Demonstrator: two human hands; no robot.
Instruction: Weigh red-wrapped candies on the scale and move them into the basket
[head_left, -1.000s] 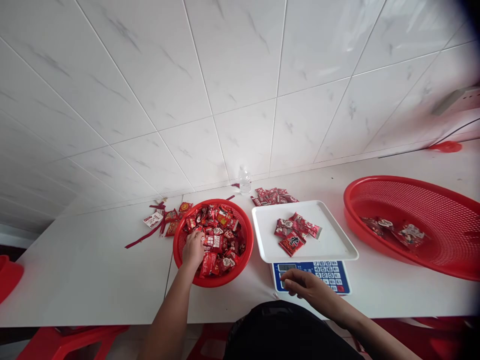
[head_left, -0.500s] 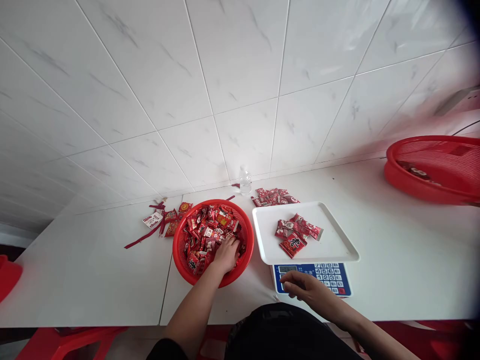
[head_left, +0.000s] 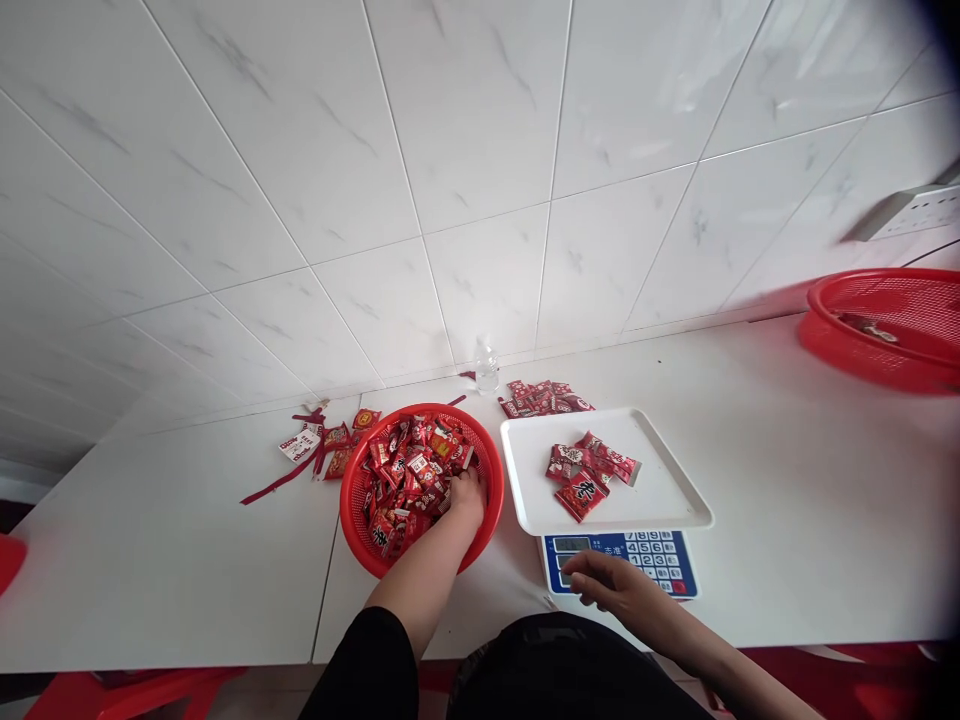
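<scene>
My left hand [head_left: 468,498] reaches into the right side of a round red basket [head_left: 352,535] filled with small red snack packets [head_left: 409,485]. Its fingertips are hidden among the packets, so what they grip does not show. Over the lower part of a blue and white scale [head_left: 622,555] hovers my right hand [head_left: 604,580], fingers apart and slightly curled, holding nothing. The scale bears a white tray [head_left: 671,490] with several red packets [head_left: 583,494] on it.
Behind the tray lies a pile of packets [head_left: 544,398] beside a clear plastic bottle [head_left: 486,368]. Left of the basket are loose packets [head_left: 337,462], a white card [head_left: 300,444] and dark red strips [head_left: 277,482]. Another red basket [head_left: 847,360] stands at the far right.
My left hand has moved slightly right inside the basket and its fingers have sunk deeper among the packets. The right hand stays over the scale. The view has shifted a little.
</scene>
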